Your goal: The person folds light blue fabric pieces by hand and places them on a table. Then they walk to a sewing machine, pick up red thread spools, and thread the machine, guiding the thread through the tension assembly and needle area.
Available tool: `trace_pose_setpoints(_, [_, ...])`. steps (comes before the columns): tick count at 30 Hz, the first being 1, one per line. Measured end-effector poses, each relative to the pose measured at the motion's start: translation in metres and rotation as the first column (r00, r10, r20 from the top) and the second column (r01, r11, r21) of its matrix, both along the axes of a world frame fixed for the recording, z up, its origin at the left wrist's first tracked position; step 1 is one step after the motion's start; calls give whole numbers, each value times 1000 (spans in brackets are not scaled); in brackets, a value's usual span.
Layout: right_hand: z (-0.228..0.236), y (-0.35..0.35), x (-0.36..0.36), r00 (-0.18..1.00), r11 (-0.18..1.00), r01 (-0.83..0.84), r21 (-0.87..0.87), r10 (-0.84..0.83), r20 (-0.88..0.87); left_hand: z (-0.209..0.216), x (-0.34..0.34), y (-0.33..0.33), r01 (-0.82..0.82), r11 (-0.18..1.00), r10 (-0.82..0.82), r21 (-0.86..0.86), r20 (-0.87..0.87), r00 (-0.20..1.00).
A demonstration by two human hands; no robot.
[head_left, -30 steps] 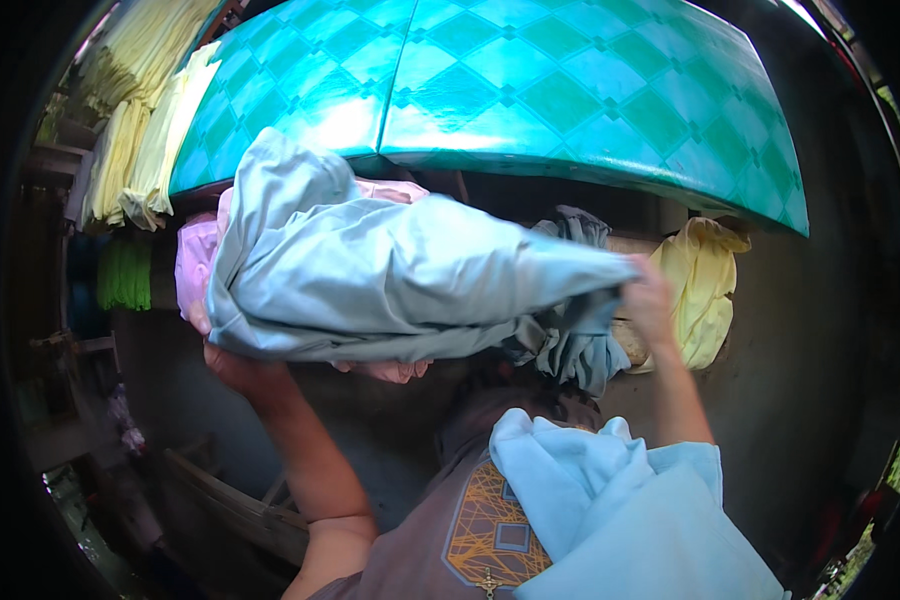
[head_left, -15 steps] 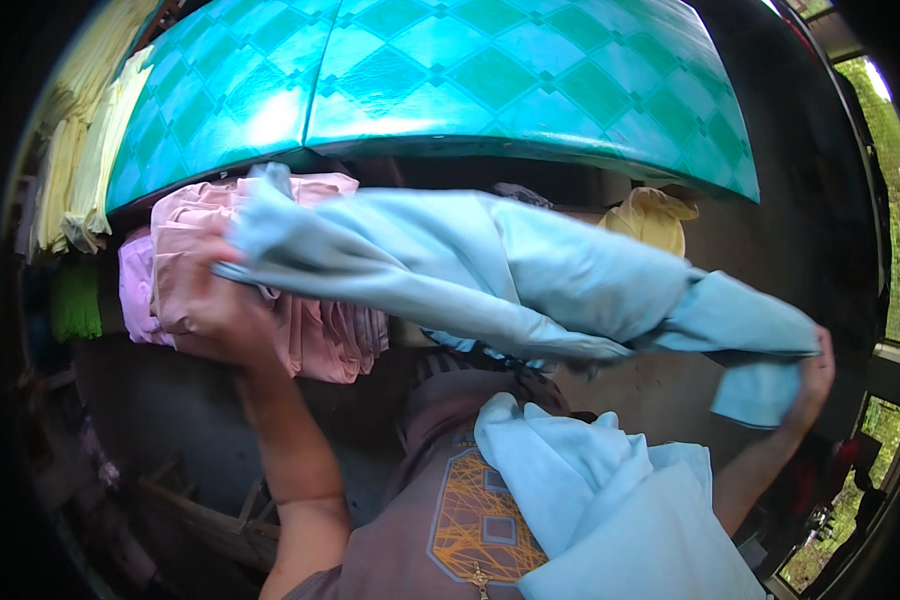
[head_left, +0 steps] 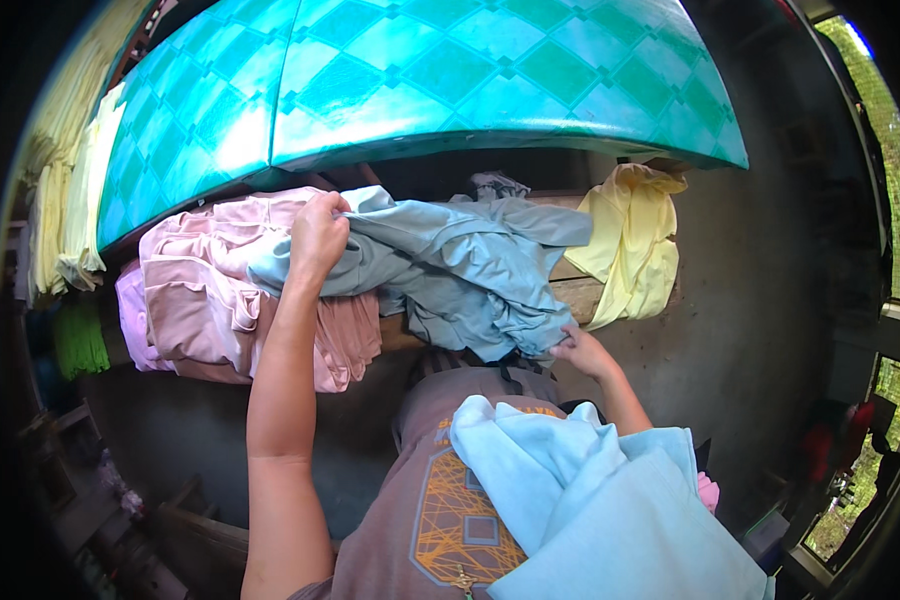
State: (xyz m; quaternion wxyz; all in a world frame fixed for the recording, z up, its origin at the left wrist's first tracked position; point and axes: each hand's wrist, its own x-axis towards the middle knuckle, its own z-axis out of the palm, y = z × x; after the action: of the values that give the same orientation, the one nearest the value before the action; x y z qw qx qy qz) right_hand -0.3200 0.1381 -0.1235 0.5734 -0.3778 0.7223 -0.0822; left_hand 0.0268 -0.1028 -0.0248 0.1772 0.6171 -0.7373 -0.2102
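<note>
A light blue piece of cloth [head_left: 470,262], rumpled and possibly a garment, lies spread over a wooden bench [head_left: 582,291] in front of me. My left hand [head_left: 319,236] is closed on its upper left part, beside a folded stack of pink cloth [head_left: 195,285]. At the cloth's lower right corner, my right hand [head_left: 584,353] pinches the edge between thumb and fingers. Part of the blue cloth overlaps the pink stack. Another light blue cloth [head_left: 610,500] hangs over my chest on the right side.
Beyond the bench stands a table with a shiny teal diamond-patterned cover [head_left: 510,70]. Yellow cloth [head_left: 632,245] drapes over the bench's right end. Pale yellow cloths [head_left: 70,200] hang at the far left, above a green cloth [head_left: 80,340]. Lilac cloth [head_left: 136,315] sits beside the pink stack.
The blue cloth, held stretched out in the air before, has come down onto the bench. My right hand has moved left and inward; my left hand has moved right.
</note>
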Motion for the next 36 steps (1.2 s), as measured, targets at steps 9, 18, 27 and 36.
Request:
trace_pose_setpoints(9, [-31,0,-26,938,992,124,-18,-123,-325,-13,16,-3,-74,989,86,129,-94,992])
trace_pose_setpoints(18, [-76,5,-15,923,974,219,-55,-226,-311,19,3,-17,-42,887,220,461,-340,914])
trace_pose_setpoints(27, [92,-7,-15,517,635,766,-100,-516,683,0,-39,6,253,919,-246,-303,60,967])
trace_pose_setpoints(36, [188,-31,23,500,691,711,-129,-368,784,21,-153,143,721,688,-415,80,-772,482])
